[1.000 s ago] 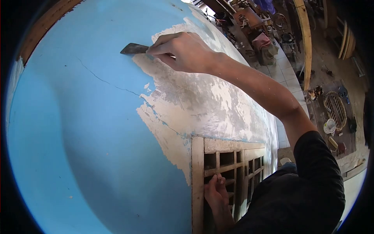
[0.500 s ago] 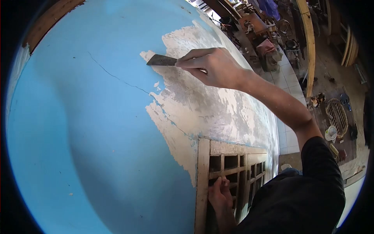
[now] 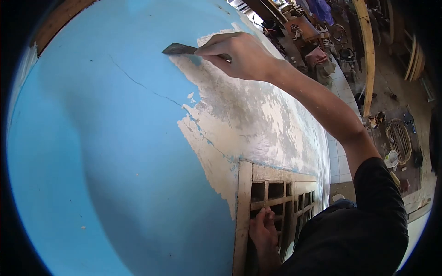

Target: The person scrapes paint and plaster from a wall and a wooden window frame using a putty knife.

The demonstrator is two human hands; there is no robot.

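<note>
My right hand (image 3: 244,55) is closed round the handle of a dark, flat-bladed putty knife (image 3: 179,48). The blade's edge rests at the border between blue paint and bare plaster, near the top of the wall (image 3: 138,129). Lower down, my left hand (image 3: 264,232) has its fingers curled over a bar of the pale wooden lattice window (image 3: 271,201). A wide stripped patch (image 3: 239,110), whitish and grey, spreads beneath my right arm. Its ragged blue edge runs down to the window frame, and a thin crack crosses the paint there.
Wooden trim (image 3: 60,23) borders the wall at the upper left. Far below on the right are a tiled floor strip (image 3: 338,156), an upright timber post (image 3: 368,69), a small table (image 3: 301,28), a white bucket (image 3: 391,159) and scattered workshop clutter.
My right hand and the putty knife have moved up and to the left along the paint edge. My left hand stays on the window bar; the view has shifted slightly.
</note>
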